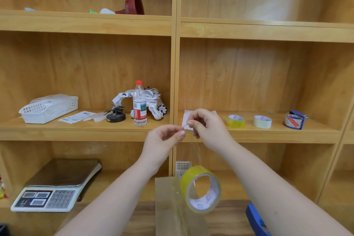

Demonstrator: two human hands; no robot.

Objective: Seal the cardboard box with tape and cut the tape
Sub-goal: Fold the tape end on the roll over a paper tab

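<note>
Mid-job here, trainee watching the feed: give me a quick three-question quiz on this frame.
1. True or false: the yellow tape roll is resting flat on the cardboard box.
2. What do the left hand and right hand pinch between them?
   A. a strip of clear tape
   B. the water bottle
   C. the scale
3. How many spare tape rolls, not counting the blue dispenser, sit on the middle shelf to the right of the hands?

Key:
1. False; it hangs in the air from the pulled strip, in front of the box.
2. A
3. Two
</note>
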